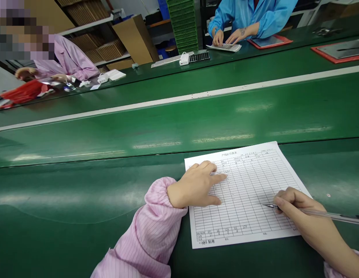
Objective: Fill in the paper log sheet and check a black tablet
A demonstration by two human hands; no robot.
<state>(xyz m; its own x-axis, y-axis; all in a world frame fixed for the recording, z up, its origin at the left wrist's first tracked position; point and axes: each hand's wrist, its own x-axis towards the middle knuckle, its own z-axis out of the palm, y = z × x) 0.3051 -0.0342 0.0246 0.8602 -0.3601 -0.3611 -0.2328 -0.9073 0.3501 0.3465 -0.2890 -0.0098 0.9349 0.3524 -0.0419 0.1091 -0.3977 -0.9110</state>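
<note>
A white printed form sheet (251,189) with a ruled grid lies on the green table (81,200) in front of me. My left hand (196,184), in a pink striped sleeve, lies flat on the sheet's left edge with fingers spread, pinning it down. My right hand (305,216) holds a clear pen (318,214) over the sheet's right side, tip pointing left close to the paper. Some handwritten figures sit in the bottom rows and near my left fingers.
A green conveyor belt (173,123) with a white stripe runs across beyond the sheet. Across it, a person in blue (251,19) handles papers and a person in pink (66,58) works at the far left. Red trays, a stack of green trays and cardboard boxes stand behind.
</note>
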